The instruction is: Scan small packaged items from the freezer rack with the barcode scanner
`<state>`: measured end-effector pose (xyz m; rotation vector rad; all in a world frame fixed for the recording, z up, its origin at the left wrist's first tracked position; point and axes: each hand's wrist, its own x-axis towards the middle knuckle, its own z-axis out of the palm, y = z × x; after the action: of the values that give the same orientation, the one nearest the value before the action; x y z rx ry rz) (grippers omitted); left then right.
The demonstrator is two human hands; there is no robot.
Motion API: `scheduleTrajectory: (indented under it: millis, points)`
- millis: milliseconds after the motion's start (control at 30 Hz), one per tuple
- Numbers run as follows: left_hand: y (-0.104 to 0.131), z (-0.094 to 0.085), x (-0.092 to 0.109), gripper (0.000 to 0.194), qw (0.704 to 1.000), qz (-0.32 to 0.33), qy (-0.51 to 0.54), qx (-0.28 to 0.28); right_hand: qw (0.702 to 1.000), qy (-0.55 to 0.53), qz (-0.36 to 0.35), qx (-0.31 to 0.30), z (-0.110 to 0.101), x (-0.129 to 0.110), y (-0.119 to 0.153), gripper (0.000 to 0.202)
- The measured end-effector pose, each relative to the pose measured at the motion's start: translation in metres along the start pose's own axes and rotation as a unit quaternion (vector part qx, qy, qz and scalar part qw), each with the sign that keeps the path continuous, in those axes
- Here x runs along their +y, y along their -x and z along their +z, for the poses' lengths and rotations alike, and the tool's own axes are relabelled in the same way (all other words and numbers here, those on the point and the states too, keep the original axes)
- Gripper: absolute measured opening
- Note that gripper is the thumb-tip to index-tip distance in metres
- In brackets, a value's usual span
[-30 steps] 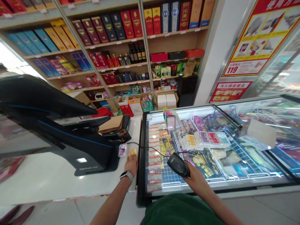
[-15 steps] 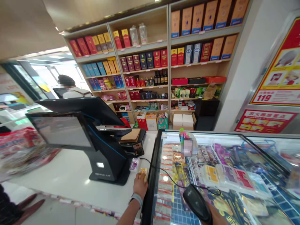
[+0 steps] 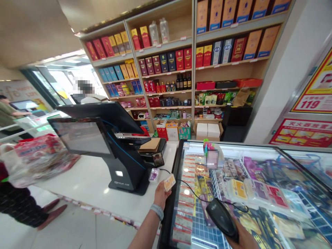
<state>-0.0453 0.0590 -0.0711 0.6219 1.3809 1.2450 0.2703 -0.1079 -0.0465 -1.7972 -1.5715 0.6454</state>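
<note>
A: Clock centred on the left hand (image 3: 161, 195). Grips?

B: Left: thumb and fingers clamped on the yellow-labelled pack (image 3: 169, 182), at 1, tilted beside the freezer's edge. Right hand (image 3: 245, 235), at 4: wrapped around the scanner (image 3: 223, 219), fingertips hidden.

A: Hazards, left to right?

B: Purple-labelled pack (image 3: 154, 175), 11, loose beside the terminal (image 3: 124, 173): a leftward swing of the hand could shove it. Yellow-labelled pack: could drop if the fingers slacken. Cord (image 3: 191, 186), between 2 and 3, crosses the freezer (image 3: 171, 211); a hard tug might snag it on the rim. Scanner, above the freezer: could strike the glass if lowered carelessly.

A: Surface?

B: Counter (image 3: 90, 183) white, glossy; plastic-wrapped bag (image 3: 46, 155) between 9 and 10, terminal at 10. Freezer glass-topped, at 3.

A: Room?

B: Someone's legs (image 3: 23, 204), 9. Shelves (image 3: 178, 20) of boxed goods, 12. Pillar (image 3: 275, 93), 2. Red-and-yellow poster (image 3: 303, 133), between 2 and 3.
</note>
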Motion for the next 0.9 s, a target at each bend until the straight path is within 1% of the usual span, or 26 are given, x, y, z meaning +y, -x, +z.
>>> scheduleTrajectory:
  millis: [33,67,100,167,200,267,300,400,500,667,800,900]
  points:
    - [0.004,0.007,0.003,0.031,0.999,-0.007,0.028,-0.013,1.000,-0.002,0.003,0.004,0.000,0.001,0.000,0.040]
    - [0.009,0.015,0.006,0.028,0.995,-0.022,0.094,-0.037,1.000,-0.005,0.006,0.008,0.000,0.002,0.001,0.041]
    - [0.014,0.022,0.010,0.027,0.992,-0.027,0.110,-0.048,1.000,-0.006,0.010,0.012,0.000,0.002,0.001,0.042]
    - [0.023,0.036,0.018,0.027,0.989,-0.035,0.123,-0.068,1.000,-0.007,0.018,0.011,-0.001,0.001,0.003,0.043]
    - [0.027,0.042,0.022,0.027,0.986,-0.050,0.132,-0.085,1.000,-0.006,0.022,0.000,-0.002,-0.001,0.004,0.044]
    - [0.035,0.053,0.030,0.026,0.983,-0.051,0.137,-0.112,1.000,-0.005,0.029,-0.009,-0.006,-0.007,0.006,0.045]
    - [0.038,0.058,0.034,0.026,0.982,-0.050,0.134,-0.125,0.999,-0.004,0.032,-0.016,-0.009,-0.011,0.007,0.044]
    - [0.046,0.069,0.043,0.021,0.979,-0.053,0.127,-0.153,1.000,0.002,0.029,-0.008,-0.015,-0.020,0.009,0.041]
    - [0.052,0.076,0.047,0.018,0.977,-0.051,0.108,-0.177,0.999,0.007,0.032,0.001,-0.019,-0.026,0.010,0.041]
    - [0.060,0.081,0.049,0.027,0.968,-0.028,0.080,-0.236,0.999,0.011,0.043,-0.005,-0.024,-0.031,0.011,0.039]
    - [0.062,0.084,0.048,0.035,0.970,-0.014,0.049,-0.239,0.999,0.005,0.044,-0.004,-0.027,-0.032,0.011,0.039]
    - [0.062,0.086,0.049,0.038,0.971,-0.016,0.039,-0.236,0.999,0.005,0.044,-0.007,-0.028,-0.031,0.010,0.039]
